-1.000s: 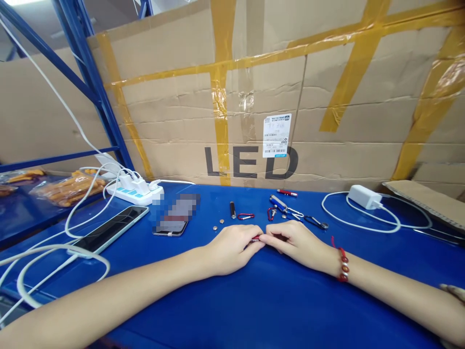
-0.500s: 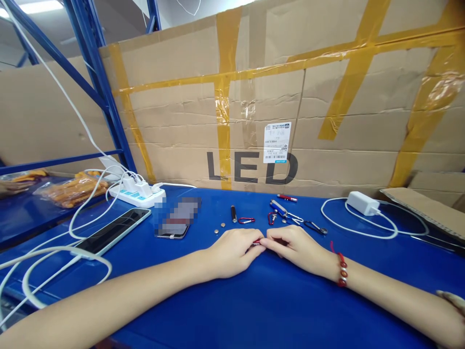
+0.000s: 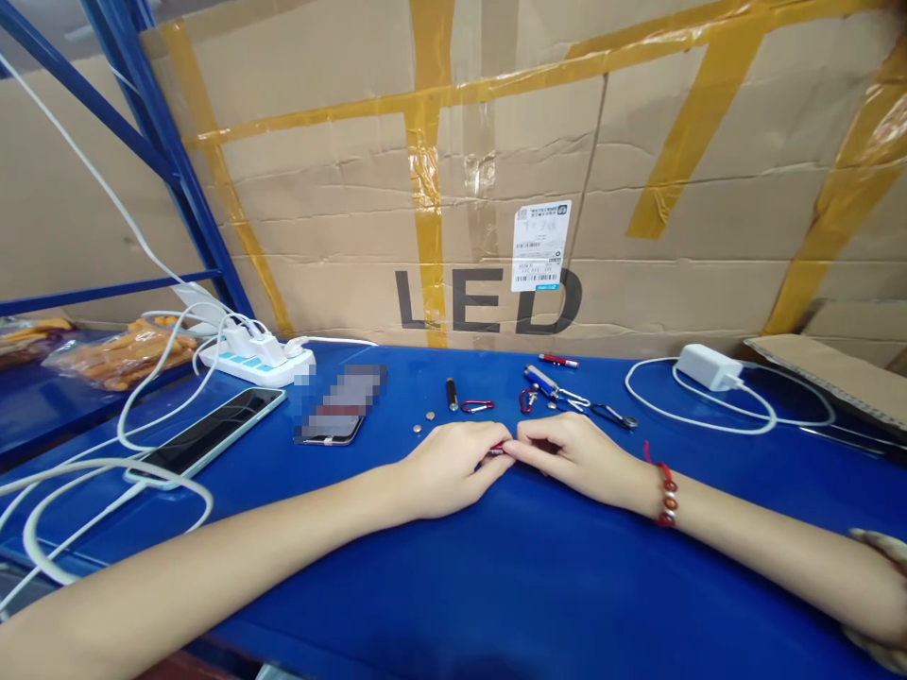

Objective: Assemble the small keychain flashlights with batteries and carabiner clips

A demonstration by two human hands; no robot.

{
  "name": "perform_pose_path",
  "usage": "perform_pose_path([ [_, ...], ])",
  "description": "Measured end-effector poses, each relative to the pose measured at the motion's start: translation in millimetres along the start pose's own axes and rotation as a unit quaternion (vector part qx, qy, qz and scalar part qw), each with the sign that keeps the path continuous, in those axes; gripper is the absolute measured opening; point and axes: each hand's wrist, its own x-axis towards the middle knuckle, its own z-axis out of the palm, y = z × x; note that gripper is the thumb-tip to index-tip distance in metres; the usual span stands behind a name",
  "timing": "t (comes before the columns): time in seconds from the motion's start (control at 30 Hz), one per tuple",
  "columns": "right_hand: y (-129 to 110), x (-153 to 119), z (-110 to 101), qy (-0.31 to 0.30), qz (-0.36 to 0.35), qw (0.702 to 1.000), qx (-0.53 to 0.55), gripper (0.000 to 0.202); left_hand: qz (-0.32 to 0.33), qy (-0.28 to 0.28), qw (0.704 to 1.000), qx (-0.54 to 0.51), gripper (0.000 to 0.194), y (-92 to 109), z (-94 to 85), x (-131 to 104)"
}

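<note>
My left hand (image 3: pixel 453 469) is closed in a pinch around a small shiny red piece (image 3: pixel 499 449), perhaps part of a tube; the fingers cover most of it. The thumb and forefinger of my right hand (image 3: pixel 585 465) press together at its right end, touching my left fingertips. Just beyond the hands lie a black tube (image 3: pixel 452 394), a red carabiner (image 3: pixel 477 406) and two button cells (image 3: pixel 430 416). Past my right hand are a blue keychain flashlight (image 3: pixel 541 382), a second red carabiner (image 3: pixel 525 401), a black clip (image 3: pixel 613 416) and a slim red penlight (image 3: pixel 558 360).
On the left are a pale-edged phone (image 3: pixel 213 436), a partly blurred dark phone (image 3: pixel 338 416), a white power strip (image 3: pixel 262 364) and looping cables. A white charger (image 3: pixel 709 366) with its cable lies at right. A large taped cardboard box (image 3: pixel 340 236) stands behind the blue table (image 3: pixel 453 595).
The camera has tipped slightly downward, so everything sits higher in the picture. Both hands keep nearly the same hold on the red piece.
</note>
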Motion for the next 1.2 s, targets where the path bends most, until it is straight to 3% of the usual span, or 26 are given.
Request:
perform_pose_path([
  [1.2, 6.9, -2.2, 2.4, -0.002, -0.004, 1.0, 0.022, 0.036, 0.034, 0.004, 0.999, -0.012, 0.015, -5.1, 4.3, 0.4],
])
